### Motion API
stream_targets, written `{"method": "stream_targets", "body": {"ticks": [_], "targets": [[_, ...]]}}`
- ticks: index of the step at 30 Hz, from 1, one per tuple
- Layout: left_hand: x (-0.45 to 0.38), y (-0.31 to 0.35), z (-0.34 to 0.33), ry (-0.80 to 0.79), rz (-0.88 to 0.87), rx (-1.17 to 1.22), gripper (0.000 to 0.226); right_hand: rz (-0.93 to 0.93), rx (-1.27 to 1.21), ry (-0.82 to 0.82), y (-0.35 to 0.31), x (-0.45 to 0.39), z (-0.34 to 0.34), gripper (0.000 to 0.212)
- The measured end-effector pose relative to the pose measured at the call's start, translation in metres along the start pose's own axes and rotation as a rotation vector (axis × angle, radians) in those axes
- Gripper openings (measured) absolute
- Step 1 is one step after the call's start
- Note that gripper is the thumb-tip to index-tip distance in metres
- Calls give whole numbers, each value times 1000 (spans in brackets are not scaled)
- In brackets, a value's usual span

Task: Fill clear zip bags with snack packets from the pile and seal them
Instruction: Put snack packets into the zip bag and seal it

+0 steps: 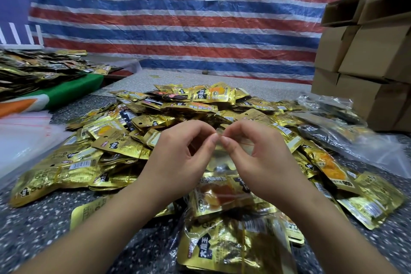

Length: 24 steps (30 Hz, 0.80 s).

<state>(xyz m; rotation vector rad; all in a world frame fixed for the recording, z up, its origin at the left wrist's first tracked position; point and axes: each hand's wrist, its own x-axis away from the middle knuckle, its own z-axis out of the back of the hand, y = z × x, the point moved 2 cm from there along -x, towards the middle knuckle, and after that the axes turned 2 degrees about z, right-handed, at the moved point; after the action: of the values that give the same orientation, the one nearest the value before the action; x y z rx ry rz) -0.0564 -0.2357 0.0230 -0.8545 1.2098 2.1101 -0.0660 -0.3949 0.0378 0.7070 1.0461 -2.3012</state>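
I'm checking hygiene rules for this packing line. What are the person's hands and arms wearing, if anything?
Nothing shows on either one. The left hand and right hand are bare: no gloves, rings or finger cots can be seen. Both forearms are uncovered right to the bottom edge of the picture, with no sleeves, cuffs, watch or wristband in view. The fingernails look short and unpainted.

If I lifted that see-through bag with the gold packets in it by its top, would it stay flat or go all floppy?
Probably floppy: the clear zip bag is thin film that already crinkles where the left hand and right hand pinch its top edge. It would likely sag, since the gold packets sit low inside. The glossy film may also feel slippery.
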Motion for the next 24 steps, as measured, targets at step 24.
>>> {"method": "stream_targets", "body": {"ticks": [24], "targets": [[-1,3,0,-95,22,70,18,26,50,-26,-2,2,5,12]]}}
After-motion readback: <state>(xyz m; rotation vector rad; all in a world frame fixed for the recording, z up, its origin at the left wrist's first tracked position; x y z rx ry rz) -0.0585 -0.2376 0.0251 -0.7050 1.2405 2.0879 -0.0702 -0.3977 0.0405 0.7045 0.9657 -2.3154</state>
